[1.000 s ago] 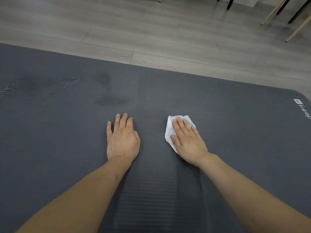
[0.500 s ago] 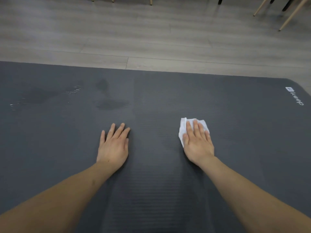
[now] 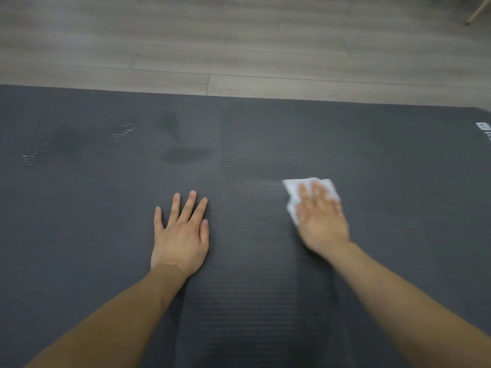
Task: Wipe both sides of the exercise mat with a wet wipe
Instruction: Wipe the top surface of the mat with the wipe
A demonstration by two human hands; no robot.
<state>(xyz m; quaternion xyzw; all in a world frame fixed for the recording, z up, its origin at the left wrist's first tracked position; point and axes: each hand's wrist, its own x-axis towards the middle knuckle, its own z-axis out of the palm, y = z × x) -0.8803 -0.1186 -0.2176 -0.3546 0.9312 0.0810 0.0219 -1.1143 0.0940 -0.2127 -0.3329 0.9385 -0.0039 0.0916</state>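
A person's right hand (image 3: pixel 322 217) — fingers flat, blurred mid-stroke — presses the wet wipe (image 3: pixel 292 191) onto the dark exercise mat (image 3: pixel 265 288) spread on the wooden floor (image 3: pixel 239 43), having slid it rightward over the last second. The left hand (image 3: pixel 182 235) stays splayed flat, bracing. Damp patches (image 3: pixel 183 155) show at left — the top side looks partly wiped, the underside untouched.

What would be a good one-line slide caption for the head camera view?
Right hand presses a white wipe flat on a dark grey mat; left hand rests flat beside it.
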